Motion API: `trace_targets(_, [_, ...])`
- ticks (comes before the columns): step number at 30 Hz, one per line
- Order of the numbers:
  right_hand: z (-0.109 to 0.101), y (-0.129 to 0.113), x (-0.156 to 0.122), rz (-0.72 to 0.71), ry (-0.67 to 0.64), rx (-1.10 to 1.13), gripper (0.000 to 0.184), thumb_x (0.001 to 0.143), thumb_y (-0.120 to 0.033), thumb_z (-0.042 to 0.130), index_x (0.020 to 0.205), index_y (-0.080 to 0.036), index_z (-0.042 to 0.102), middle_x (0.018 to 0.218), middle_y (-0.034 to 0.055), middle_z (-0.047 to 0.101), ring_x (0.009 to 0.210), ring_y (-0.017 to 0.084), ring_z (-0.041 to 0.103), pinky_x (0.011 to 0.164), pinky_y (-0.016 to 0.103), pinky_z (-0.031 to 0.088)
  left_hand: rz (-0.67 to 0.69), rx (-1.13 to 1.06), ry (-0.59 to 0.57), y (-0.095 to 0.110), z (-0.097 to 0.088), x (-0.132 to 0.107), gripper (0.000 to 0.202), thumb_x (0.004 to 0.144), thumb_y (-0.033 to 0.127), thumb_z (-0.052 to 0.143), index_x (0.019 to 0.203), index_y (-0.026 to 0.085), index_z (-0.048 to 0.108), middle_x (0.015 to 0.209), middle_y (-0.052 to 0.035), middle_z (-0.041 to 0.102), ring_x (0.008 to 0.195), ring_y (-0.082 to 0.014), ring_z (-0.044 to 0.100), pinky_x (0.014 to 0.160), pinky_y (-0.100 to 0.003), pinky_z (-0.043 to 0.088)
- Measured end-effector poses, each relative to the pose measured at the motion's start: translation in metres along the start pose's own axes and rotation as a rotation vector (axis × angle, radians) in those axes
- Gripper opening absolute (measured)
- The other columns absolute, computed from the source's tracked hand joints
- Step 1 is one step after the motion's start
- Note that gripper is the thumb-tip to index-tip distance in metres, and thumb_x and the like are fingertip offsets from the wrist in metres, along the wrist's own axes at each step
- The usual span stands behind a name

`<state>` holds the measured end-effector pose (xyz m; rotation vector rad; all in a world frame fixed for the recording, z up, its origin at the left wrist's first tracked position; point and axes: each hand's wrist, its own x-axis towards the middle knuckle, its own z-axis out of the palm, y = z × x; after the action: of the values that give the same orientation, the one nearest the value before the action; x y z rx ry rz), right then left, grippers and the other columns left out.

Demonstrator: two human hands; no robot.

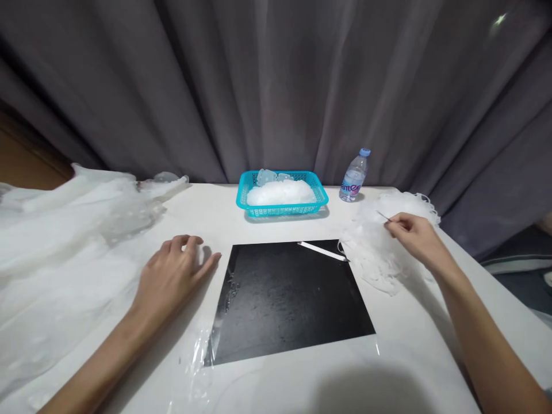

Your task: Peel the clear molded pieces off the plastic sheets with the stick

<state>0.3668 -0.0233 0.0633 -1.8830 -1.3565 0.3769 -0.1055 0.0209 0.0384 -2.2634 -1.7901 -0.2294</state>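
My left hand (176,265) rests on the white table to the left of a black mat (293,305), its fingers apart and nothing in it. Pinched in my right hand (411,233) is a thin pointed tool (382,215), its tip over a pile of white, stringy scraps (379,250). Most of the tool is hidden by the fingers, so its exact kind does not show. A slim white stick-like piece (322,251) lies across the mat's upper right edge, close to the scraps.
At the back stands a turquoise basket (282,210) holding fluffy white material and pale translucent pieces. A water bottle (354,177) is upright to its right. Sheer white fabric (73,247) heaps over the table's left side. A grey curtain (276,86) hangs behind.
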Motion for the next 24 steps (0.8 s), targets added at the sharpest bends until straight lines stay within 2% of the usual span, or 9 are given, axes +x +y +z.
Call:
trace_targets(3, [-0.019, 0.008, 0.001, -0.022, -0.059, -0.025, 0.026, 0.072, -0.045, 0.059, 0.062, -0.022, 0.054, 0.054, -0.0037, 0.046, 0.051, 0.012, 0.039, 0.052, 0.027, 0.028, -0.018, 0.056, -0.059, -0.002, -0.002, 0.001, 0.049, 0.101, 0.050, 0.029, 0.110, 0.014, 0.062, 0.113, -0.0228, 0.062, 0.106, -0.0418, 0.061, 0.075, -0.047, 0.052])
trace_targets(6, [-0.033, 0.019, 0.003, -0.039, -0.263, -0.139, 0.024, 0.072, -0.043, 0.061, 0.064, -0.021, 0.060, 0.057, -0.0017, 0.055, 0.053, 0.013, 0.046, 0.052, 0.027, 0.033, -0.045, 0.023, -0.078, -0.005, -0.002, 0.002, 0.046, 0.100, 0.052, 0.032, 0.107, 0.018, 0.062, 0.110, -0.0206, 0.063, 0.104, -0.0411, 0.062, 0.072, -0.045, 0.051])
trace_targets(8, [-0.038, 0.026, 0.003, -0.033, -0.323, -0.282, 0.018, 0.072, -0.038, 0.062, 0.066, -0.021, 0.063, 0.060, -0.0006, 0.061, 0.056, 0.014, 0.052, 0.054, 0.026, 0.035, -0.057, -0.022, -0.067, -0.008, 0.000, 0.002, 0.044, 0.099, 0.053, 0.033, 0.105, 0.020, 0.061, 0.109, -0.0199, 0.063, 0.104, -0.0418, 0.062, 0.071, -0.045, 0.050])
trace_targets(12, [-0.040, 0.029, 0.000, 0.050, -0.260, -0.589, 0.010, 0.073, -0.030, 0.062, 0.067, -0.023, 0.066, 0.064, -0.0002, 0.067, 0.059, 0.016, 0.057, 0.054, 0.027, 0.032, -0.034, -0.014, -0.073, -0.012, 0.001, 0.004, 0.045, 0.100, 0.051, 0.028, 0.107, 0.019, 0.059, 0.108, -0.0222, 0.063, 0.101, -0.0438, 0.061, 0.070, -0.049, 0.050])
trace_targets(15, [-0.040, 0.022, -0.006, 0.110, -0.241, -0.724, 0.020, 0.078, -0.037, 0.067, 0.064, -0.024, 0.062, 0.064, 0.0010, 0.067, 0.058, 0.018, 0.057, 0.053, 0.028, 0.030, -0.061, 0.010, -0.125, -0.010, -0.001, 0.006, 0.048, 0.101, 0.050, 0.025, 0.109, 0.016, 0.058, 0.109, -0.0232, 0.062, 0.101, -0.0425, 0.063, 0.071, -0.049, 0.051])
trace_targets(17, [-0.042, 0.019, -0.010, 0.079, -0.243, -0.721, 0.034, 0.080, -0.049, 0.070, 0.062, -0.024, 0.057, 0.062, 0.0014, 0.064, 0.057, 0.019, 0.055, 0.053, 0.029, 0.030, -0.083, 0.005, -0.155, -0.006, -0.004, 0.006, 0.048, 0.101, 0.048, 0.027, 0.111, 0.014, 0.059, 0.110, -0.0226, 0.061, 0.100, -0.0410, 0.063, 0.073, -0.049, 0.052])
trace_targets(20, [-0.041, 0.017, -0.015, -0.056, -0.237, -0.579, 0.047, 0.080, -0.065, 0.071, 0.065, -0.024, 0.053, 0.059, 0.0000, 0.057, 0.053, 0.017, 0.049, 0.052, 0.029, 0.031, -0.095, 0.033, -0.149, -0.002, -0.006, 0.003, 0.047, 0.101, 0.045, 0.029, 0.110, 0.011, 0.060, 0.111, -0.0247, 0.061, 0.105, -0.0424, 0.061, 0.077, -0.049, 0.053])
trace_targets(22, [-0.029, 0.013, -0.020, -0.164, -0.245, -0.446, 0.051, 0.082, -0.072, 0.067, 0.071, -0.024, 0.053, 0.060, -0.0010, 0.055, 0.054, 0.017, 0.048, 0.053, 0.029, 0.033, -0.113, 0.044, -0.130, -0.004, -0.003, -0.003, 0.046, 0.100, 0.046, 0.033, 0.106, 0.010, 0.062, 0.108, -0.0263, 0.061, 0.109, -0.0446, 0.060, 0.080, -0.049, 0.052])
trace_targets(24, [-0.005, 0.008, -0.027, -0.239, -0.264, -0.335, 0.050, 0.090, -0.073, 0.058, 0.079, -0.025, 0.053, 0.065, -0.0006, 0.057, 0.058, 0.018, 0.053, 0.055, 0.029, 0.039, -0.129, 0.017, -0.107, -0.008, 0.001, -0.008, 0.044, 0.099, 0.048, 0.038, 0.099, 0.011, 0.063, 0.102, -0.0253, 0.062, 0.108, -0.0460, 0.060, 0.081, -0.050, 0.051])
